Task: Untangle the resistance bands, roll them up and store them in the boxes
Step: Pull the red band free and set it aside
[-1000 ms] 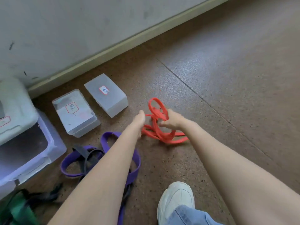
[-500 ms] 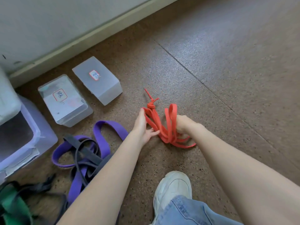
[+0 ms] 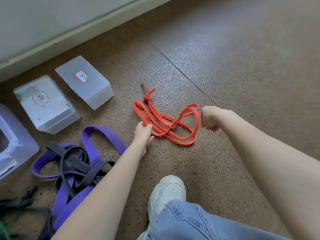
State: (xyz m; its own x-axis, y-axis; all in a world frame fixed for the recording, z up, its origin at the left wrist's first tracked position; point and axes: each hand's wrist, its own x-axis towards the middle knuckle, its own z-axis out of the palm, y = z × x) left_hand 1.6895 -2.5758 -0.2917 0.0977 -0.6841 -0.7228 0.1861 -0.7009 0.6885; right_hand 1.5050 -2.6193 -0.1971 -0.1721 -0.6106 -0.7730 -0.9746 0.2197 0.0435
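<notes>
Red resistance band (image 3: 166, 122) is lying in loose tangled loops on the brown floor (image 3: 233, 70), knot end pointing toward the wall, and the left hand (image 3: 143, 131) is pinching a strand at its near-left side. Over on the right, the right hand (image 3: 210, 118) is hovering just beside the band's far loop, fingers curled and gripping nothing I can see. Two frosted lidded boxes (image 3: 86, 84) are sitting near the wall edge, with the purple band (image 3: 103, 135) and black band (image 3: 76, 163) heaped beside the left forearm.
</notes>
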